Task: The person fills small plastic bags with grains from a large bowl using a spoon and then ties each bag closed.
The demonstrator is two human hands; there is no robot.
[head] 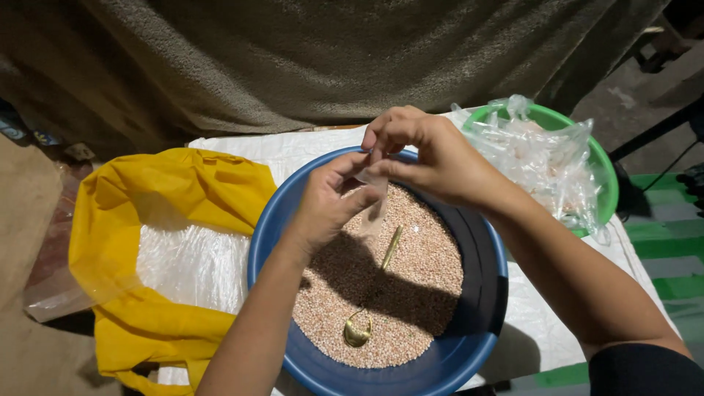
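Note:
A blue basin (pixel 273 220) on the table holds a heap of small pinkish-brown grains (pixel 418 279). A brass-coloured spoon (pixel 367 312) lies in the grains, bowl toward me. Above the basin, my left hand (pixel 330 202) and my right hand (pixel 429 150) both pinch the top of a small clear plastic bag (pixel 372 213) that hangs between them over the grains. What the bag contains is hard to tell.
A yellow cloth bag (pixel 147 213) with a clear plastic lining lies open at the left. A green basin (pixel 605 183) at the back right holds crumpled clear plastic bags (pixel 546 161). A white sheet (pixel 535 323) covers the table; grey fabric hangs behind.

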